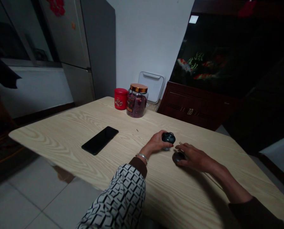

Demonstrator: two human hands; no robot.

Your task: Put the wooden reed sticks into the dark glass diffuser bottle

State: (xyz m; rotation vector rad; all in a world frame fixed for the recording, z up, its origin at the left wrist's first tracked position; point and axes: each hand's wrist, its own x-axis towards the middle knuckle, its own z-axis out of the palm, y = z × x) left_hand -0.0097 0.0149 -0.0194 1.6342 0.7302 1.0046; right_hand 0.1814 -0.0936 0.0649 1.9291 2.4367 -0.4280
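My left hand (pixel 157 142), a silver bracelet at its wrist, is closed round a small glossy dark vessel (pixel 169 137) with a rounded body and a ring-like top. Just right of it, my right hand (pixel 194 156) has thumb and fingers closed on a dark, rounded piece (pixel 177 158) low over the table. Whether this piece touches the wood I cannot tell. A thin pale stick (pixel 213 181) runs beneath the right wrist, and a similar thin tip shows above the fingers. My palm hides most of its length.
On the wood-grain table (pixel 68 127) a black phone (pixel 100 140) lies to the left. A red canister (pixel 120 99) and a copper-lidded jar of dried flowers (pixel 136 103) stand at the back. A tiny dark bit (pixel 137 130) lies mid-table. Behind is a fish tank (pixel 208 60).
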